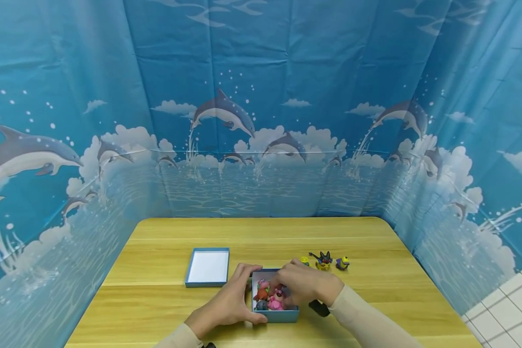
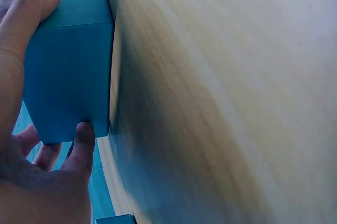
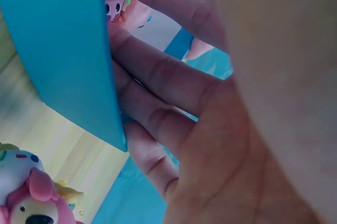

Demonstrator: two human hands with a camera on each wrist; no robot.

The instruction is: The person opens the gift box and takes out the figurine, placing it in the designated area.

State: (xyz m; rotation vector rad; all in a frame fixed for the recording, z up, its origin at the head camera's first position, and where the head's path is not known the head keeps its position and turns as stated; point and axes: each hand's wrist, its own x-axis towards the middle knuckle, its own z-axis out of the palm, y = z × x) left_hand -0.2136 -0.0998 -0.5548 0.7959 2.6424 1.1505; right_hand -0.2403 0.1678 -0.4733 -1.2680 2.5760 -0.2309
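My left hand (image 1: 232,302) grips the left side of an open blue box (image 1: 276,316), its thumb at the near corner and fingers at the far one. The box wall (image 2: 71,71) fills much of the left wrist view's left side. In the box lie a pink bear figurine (image 1: 276,300), a reddish-orange figurine (image 1: 261,293) and a grey-blue one (image 1: 261,305). My right hand (image 1: 304,282) reaches in over the right wall. In the right wrist view its fingers (image 3: 158,71) go behind that wall, near a pink-and-white toy (image 3: 113,8); whether they pinch it is hidden.
A shallow blue lid (image 1: 208,267) with a white inside lies left of the box. Beyond my right hand stand a black-and-yellow figurine (image 1: 324,261), a purple-and-yellow one (image 1: 342,263) and a partly hidden yellow one (image 1: 304,261). Another pink figurine (image 3: 37,197) shows outside the box wall.
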